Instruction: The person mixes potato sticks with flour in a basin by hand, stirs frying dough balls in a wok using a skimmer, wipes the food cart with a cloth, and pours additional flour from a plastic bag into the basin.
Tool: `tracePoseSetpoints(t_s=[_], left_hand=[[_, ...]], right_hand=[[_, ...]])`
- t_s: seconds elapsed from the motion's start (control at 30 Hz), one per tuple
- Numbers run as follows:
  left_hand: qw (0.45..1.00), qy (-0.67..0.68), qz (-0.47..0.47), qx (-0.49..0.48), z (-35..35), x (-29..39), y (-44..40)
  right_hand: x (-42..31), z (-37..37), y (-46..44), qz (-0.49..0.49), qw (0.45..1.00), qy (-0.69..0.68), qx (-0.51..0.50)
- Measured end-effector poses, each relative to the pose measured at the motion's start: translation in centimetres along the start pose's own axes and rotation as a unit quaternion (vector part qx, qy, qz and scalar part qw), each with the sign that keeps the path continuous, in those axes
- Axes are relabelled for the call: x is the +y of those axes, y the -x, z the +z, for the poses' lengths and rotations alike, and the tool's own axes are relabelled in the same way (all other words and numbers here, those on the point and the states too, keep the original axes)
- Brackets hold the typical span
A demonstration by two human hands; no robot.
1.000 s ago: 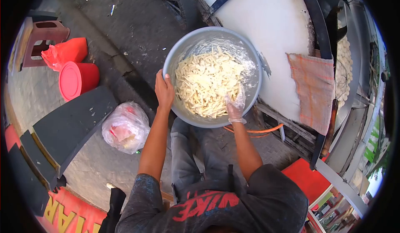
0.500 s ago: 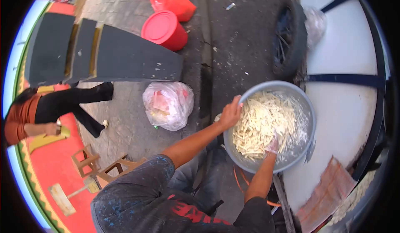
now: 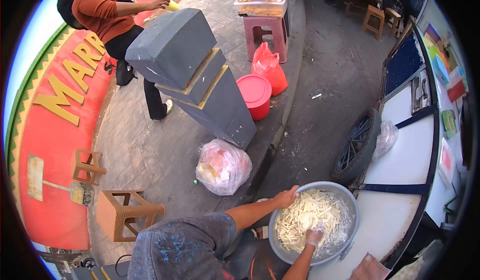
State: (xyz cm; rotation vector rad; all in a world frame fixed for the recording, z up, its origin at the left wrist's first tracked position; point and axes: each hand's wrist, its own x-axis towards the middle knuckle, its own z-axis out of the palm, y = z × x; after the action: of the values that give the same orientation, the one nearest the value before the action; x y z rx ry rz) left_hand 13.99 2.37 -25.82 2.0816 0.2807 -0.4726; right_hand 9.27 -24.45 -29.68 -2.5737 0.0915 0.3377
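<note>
A round grey basin (image 3: pixel 353 206) holds a heap of pale raw fries (image 3: pixel 306 215) dusted with white powder, with loose powder along its right side. My left hand (image 3: pixel 286 198) grips the basin's upper left rim, fingers wrapped over the edge. Inside the basin, my right hand (image 3: pixel 314 236), in a clear plastic glove, is curled on the fries at the heap's lower right; its fingertips are partly buried among them.
Beside the basin stands a white cart (image 3: pixel 400 165) with a spoked wheel (image 3: pixel 356 145). A plastic bag (image 3: pixel 224 167), grey pillar (image 3: pixel 210 90), red lidded bucket (image 3: pixel 254 97) and brown stool (image 3: pixel 120 215) are to the left. Farther off stands a person (image 3: pixel 102 17).
My view has tilted up and turned, so the basin appears lower and more of the street shows. My left hand keeps the rim; my gloved right hand has come higher out of the fries.
</note>
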Motion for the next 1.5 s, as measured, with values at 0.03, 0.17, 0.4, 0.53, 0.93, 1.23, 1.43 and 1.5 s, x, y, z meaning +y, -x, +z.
tracePoseSetpoints(t_s=[0.03,0.17,0.4,0.53,0.93,1.23,1.43,1.5], left_hand=[[1.0,-0.007,-0.008,-0.001,-0.5,0.4,-0.3],[1.0,0.002,-0.016,-0.011,-0.4,-0.1,-0.4],[0.999,-0.029,-0.041,0.002,-0.9,-0.2,0.0],[0.994,-0.075,-0.077,0.009,-3.4,2.6,2.6],[0.85,0.09,0.218,0.471,-30.0,11.2,23.0],[0.826,0.023,0.228,0.514,-41.4,19.0,30.1],[0.819,-0.007,0.24,0.522,-48.7,24.3,26.2],[0.813,0.01,0.23,0.534,-51.9,26.9,25.7]], right_hand=[[-0.1,-0.6,-0.9,0.003,1.0,-0.012,0.024],[-0.2,-2.3,0.2,0.064,0.995,-0.038,0.062],[-1.9,-1.9,0.8,-0.005,0.999,0.029,0.024],[-2.2,-0.5,0.2,0.098,0.989,0.047,-0.104],[12.4,9.0,-3.7,-0.026,0.974,0.221,-0.036],[12.0,10.1,-2.7,0.078,0.984,0.157,-0.019],[12.2,9.4,-2.2,-0.095,0.848,0.508,-0.117],[15.0,11.6,-2.3,-0.096,0.858,0.485,-0.139]])
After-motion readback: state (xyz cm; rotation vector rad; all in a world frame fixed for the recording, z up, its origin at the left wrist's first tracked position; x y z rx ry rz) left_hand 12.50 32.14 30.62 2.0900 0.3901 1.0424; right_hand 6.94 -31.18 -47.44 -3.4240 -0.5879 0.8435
